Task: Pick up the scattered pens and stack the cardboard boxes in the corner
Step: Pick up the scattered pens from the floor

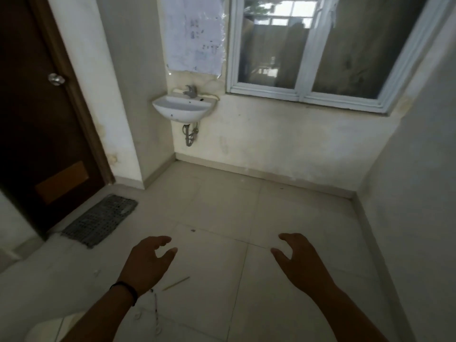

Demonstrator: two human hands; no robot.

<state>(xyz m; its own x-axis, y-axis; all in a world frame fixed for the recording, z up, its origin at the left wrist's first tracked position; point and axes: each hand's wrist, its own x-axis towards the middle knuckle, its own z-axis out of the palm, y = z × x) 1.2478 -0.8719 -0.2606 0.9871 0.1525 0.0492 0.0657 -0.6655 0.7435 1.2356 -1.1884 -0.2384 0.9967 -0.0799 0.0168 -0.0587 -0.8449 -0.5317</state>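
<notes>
My left hand [148,261] and my right hand [298,259] are held out over the tiled floor, fingers loosely curled, holding nothing. A thin yellowish pen or pencil [175,283] lies on the floor just right of my left wrist. A pale pen [156,304] lies below it, close to my left forearm. Small white bits, perhaps caps [137,316], lie near it. No cardboard boxes are in view. The far right corner of the room [352,196] holds nothing.
A dark wooden door [37,124] with a round knob stands at the left, with a grey mat [100,223] before it. A white wall sink [183,107] hangs at the back. A window [308,53] fills the back wall on the right. A white rounded object [47,329] is at the bottom left.
</notes>
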